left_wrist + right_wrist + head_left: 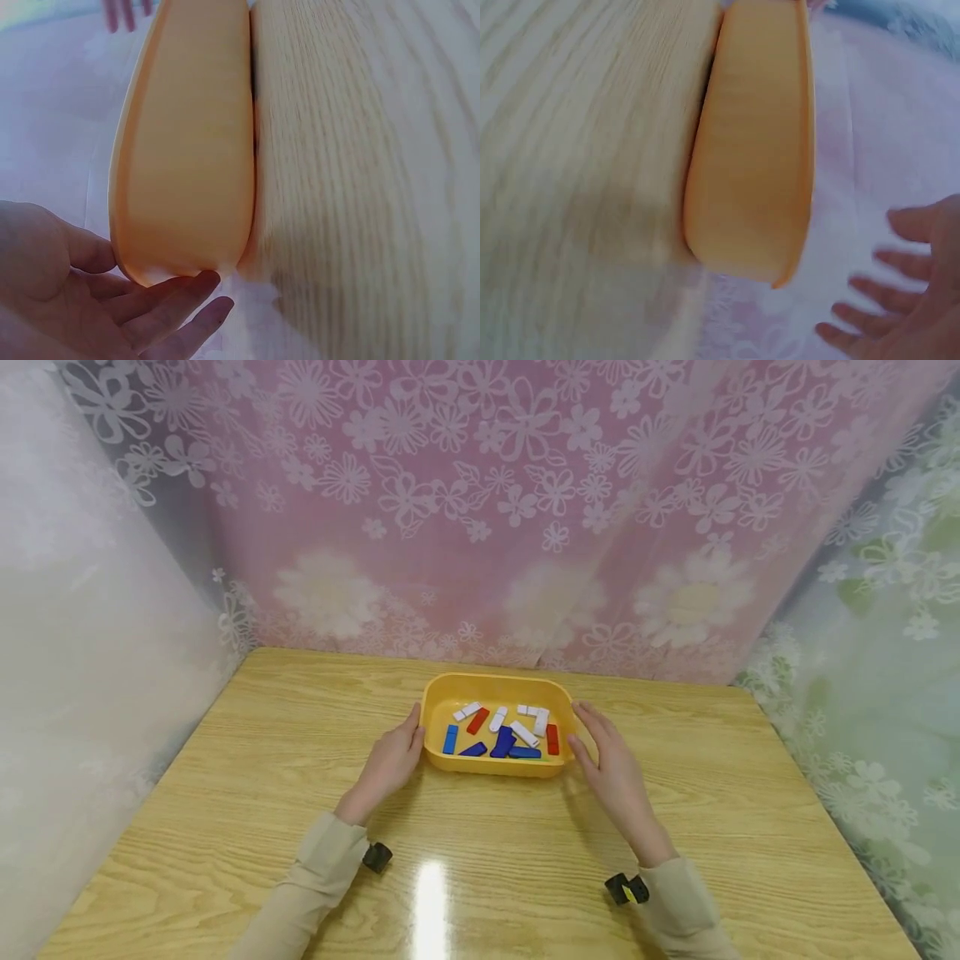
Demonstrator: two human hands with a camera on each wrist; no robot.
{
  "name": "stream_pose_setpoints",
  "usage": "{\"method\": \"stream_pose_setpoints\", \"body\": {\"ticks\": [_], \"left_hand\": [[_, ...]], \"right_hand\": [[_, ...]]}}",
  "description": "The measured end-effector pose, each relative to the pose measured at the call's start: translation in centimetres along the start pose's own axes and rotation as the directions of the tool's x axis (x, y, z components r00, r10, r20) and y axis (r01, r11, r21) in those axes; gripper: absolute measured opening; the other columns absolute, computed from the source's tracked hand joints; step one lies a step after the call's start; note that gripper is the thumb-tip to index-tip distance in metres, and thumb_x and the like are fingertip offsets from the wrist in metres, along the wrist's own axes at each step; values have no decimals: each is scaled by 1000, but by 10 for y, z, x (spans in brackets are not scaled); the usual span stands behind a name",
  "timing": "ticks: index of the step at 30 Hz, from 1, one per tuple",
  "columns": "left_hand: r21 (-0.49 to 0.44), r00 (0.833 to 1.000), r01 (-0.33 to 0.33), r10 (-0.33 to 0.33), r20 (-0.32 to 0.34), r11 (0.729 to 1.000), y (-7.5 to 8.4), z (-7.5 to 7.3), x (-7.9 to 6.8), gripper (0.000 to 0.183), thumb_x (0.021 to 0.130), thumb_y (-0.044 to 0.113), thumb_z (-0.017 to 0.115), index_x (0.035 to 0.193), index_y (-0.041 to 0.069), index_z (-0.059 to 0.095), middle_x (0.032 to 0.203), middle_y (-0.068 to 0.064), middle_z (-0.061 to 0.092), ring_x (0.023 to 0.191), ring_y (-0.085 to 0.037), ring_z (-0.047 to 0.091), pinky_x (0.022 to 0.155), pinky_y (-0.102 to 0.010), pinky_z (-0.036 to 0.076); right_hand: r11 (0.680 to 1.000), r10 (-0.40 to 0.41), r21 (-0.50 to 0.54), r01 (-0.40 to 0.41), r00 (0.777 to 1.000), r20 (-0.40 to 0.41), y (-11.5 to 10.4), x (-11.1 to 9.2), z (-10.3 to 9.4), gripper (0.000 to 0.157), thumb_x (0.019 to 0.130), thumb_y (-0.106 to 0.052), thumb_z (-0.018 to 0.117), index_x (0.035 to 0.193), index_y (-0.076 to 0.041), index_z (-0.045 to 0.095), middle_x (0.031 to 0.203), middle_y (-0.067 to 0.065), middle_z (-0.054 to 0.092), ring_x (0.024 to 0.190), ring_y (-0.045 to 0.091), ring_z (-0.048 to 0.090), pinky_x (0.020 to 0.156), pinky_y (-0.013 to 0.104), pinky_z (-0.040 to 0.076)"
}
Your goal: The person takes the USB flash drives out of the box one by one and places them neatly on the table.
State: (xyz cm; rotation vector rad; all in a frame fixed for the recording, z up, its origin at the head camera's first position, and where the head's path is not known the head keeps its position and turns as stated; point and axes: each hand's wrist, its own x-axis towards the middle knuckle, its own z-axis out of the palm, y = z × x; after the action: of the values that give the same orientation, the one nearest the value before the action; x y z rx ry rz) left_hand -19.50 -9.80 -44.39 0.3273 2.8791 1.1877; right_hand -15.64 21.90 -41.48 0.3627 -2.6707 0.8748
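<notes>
Yellow tray (497, 765) of small red, white and blue sticks (524, 733) on the wood-grain desk (300, 718)
At the tray's left end, the left grip (388, 762) touches its outer wall with extended fingers, holding loosely at most; beside the tray's right end, the right grip (617, 777) spreads its fingers, just apart. Flowered cloth (450, 527) hangs behind the tray.

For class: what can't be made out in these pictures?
Wrist views: contents of the yellow tray, hidden by its wall.
Head view: any markings on the sticks, too small.
Head view: rest of left sleeve, cut by bottom edge.
Right wrist view: fine detail of right grip, blurred.
</notes>
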Motion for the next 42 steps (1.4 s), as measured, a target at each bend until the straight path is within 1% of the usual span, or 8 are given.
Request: {"method": "stream_pose_setpoints", "body": {"ticks": [4, 8, 13, 21, 26, 34, 38, 42], "left_hand": [[7, 1000, 6, -6, -1, 1000, -1, -1, 1, 52, 111, 17, 39, 156, -6, 27, 154, -23, 41, 136, -37, 50, 105, -50, 47], [7, 1000, -2, 2, -5, 1000, -1, -1, 2, 52, 111, 17, 40, 155, -6, 27, 153, -23, 41, 138, -37, 46, 107, -51, 45], [13, 1000, -10, 10, -2, 1000, -1, 1, 1, 52, 111, 17, 40, 155, -6, 28, 153, -23, 42, 138, -37, 46, 107, -51, 45], [5, 1000, -15, 15, -24, 1000, 0, 1, 1, 53, 110, 16, 40, 156, -5, 25, 153, -25, 43, 137, -38, 48, 108, -52, 44], [49, 993, -41, 46, -109, 998, 8, -2, 8, 58, 106, 14, 49, 157, -3, 28, 149, -28, 45, 133, -42, 49, 109, -55, 42], [44, 960, -136, 142, -243, 990, 32, -2, 22, 51, 102, 11, 58, 150, 2, 44, 146, -24, 49, 135, -41, 45, 112, -54, 39], [62, 954, -183, 192, -230, 981, 44, 3, 27, 43, 102, 10, 59, 143, 3, 53, 140, -20, 55, 130, -40, 50, 107, -53, 44], [108, 960, -206, 222, -168, 973, 55, 9, 33, 32, 103, 13, 59, 133, 6, 63, 133, -15, 62, 122, -36, 57, 98, -49, 50]], "right_hand": [[967, -234, -116, 228, 971, -39, -9, -1, 10, 34, 98, -11, 67, 130, -3, 66, 132, 18, 65, 129, 44, 54, 106, 60, 42], [917, -324, -237, 320, 946, 22, -11, -4, 24, 19, 98, -14, 68, 115, -6, 73, 111, 10, 73, 111, 36, 65, 101, 54, 48], [893, -277, -341, 293, 956, 95, -11, -8, 37, 15, 99, -21, 67, 103, -10, 75, 98, 5, 76, 93, 29, 70, 98, 54, 48], [916, -206, -324, 237, 970, 128, -11, -6, 42, 18, 103, -22, 61, 96, -9, 72, 91, 5, 75, 84, 27, 70, 99, 52, 45], [926, -174, -313, 212, 974, 146, -10, -4, 44, 20, 103, -24, 61, 95, -10, 72, 90, 4, 75, 86, 26, 70, 99, 52, 45], [921, -156, -333, 199, 976, 152, -12, -4, 47, 23, 103, -28, 61, 94, -10, 71, 87, 3, 74, 88, 27, 68, 96, 52, 44], [920, -150, -340, 195, 976, 156, -13, -5, 47, 22, 103, -28, 61, 95, -11, 72, 87, 2, 73, 89, 29, 65, 91, 51, 44], [923, -132, -341, 180, 978, 160, -14, -6, 47, 23, 103, -30, 61, 98, -11, 74, 92, 3, 75, 91, 29, 62, 85, 48, 43]]}}
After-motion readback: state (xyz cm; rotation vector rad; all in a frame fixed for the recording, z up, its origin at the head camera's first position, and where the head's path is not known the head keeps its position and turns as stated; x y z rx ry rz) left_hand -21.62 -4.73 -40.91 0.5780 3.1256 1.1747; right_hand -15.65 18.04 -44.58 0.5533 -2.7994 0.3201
